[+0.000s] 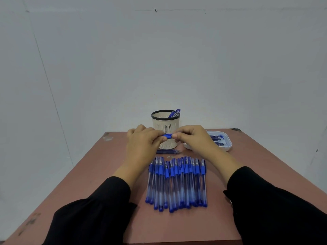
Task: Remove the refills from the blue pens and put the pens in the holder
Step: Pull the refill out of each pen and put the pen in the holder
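- A person sat at a reddish-brown table (pixel 106 174) with both arms in black sleeves (pixel 92 214).
- The left hand (pixel 143 140) and the right hand (pixel 192 137) were up close together, just in front of the holder.
- Both hands pinched one blue pen (pixel 167 135) between them. The left fingers were curled on one end and the right fingers were curled on the other end. Only a short blue bit of the pen showed between the fingertips.
- The holder (pixel 165 124) was a cream cup with little slots in its wall and a black rim. It stood upright at the far side of the table, behind the hands.
- A few blue pens (pixel 175 113) stood inside the holder. They leaned to its right side and their tops stuck out over the rim.
- A white tray (pixel 228 147) sat to the right of the holder, partly hidden by the right hand. Thin dark blue refills (pixel 216 138) lay inside it. How many could not be told.
- A few more thin refills (pixel 168 151) lay flat on the table, just in front of the holder.
- A big row of blue pens (pixel 177 183) lay side by side on the table, near the person, between the two arms. Their blue caps pointed away toward the holder.
- Some tiny pale bits (pixel 170 157) lay on the table between the loose refills and the row of pens. They were too small to make out.
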A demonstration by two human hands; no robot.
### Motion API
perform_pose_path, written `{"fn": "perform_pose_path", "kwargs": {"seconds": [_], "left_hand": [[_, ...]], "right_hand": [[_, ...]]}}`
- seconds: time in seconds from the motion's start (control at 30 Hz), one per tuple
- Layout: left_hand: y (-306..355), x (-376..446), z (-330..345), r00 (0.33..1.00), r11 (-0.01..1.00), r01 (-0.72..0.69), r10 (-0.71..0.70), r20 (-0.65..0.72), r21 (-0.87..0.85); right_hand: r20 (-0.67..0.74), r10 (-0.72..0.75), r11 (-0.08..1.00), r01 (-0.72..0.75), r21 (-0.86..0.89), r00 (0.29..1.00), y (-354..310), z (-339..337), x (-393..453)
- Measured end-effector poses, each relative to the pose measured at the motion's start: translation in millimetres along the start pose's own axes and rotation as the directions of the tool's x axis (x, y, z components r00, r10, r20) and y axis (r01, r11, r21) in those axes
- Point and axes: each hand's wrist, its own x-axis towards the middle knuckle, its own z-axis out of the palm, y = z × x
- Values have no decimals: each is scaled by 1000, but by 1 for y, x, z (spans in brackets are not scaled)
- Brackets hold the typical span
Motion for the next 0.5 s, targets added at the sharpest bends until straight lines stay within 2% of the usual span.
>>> {"fn": "perform_pose_path", "kwargs": {"seconds": [0.07, 0.17, 0.27, 0.33, 0.4, 0.5], "left_hand": [[-2, 2, -1, 998, 999, -6, 4, -55, -37], [-6, 9, -2, 992, 1000, 10, -9, -130, 6], [-13, 14, -3, 971, 977, 213, -211, -113, 1], [-18, 16, 0, 942, 944, 326, -329, -68, -50], [-21, 20, 8, 909, 904, 416, -415, 28, -94], [-16, 29, 24, 847, 825, 529, -497, 189, -200]], "right_hand": [[-37, 13, 988, -7, 155, 999, -1, 2, 0], [-193, 64, 870, 40, 492, 979, -8, 3, 7], [-463, 127, 766, 210, 608, 877, -19, -16, 20], [-604, 136, 730, 333, 597, 785, -28, -37, 30], [-698, 93, 773, 390, 500, 710, -38, -52, 39], [-732, -49, 877, 381, 295, 680, -51, -59, 56]]}}
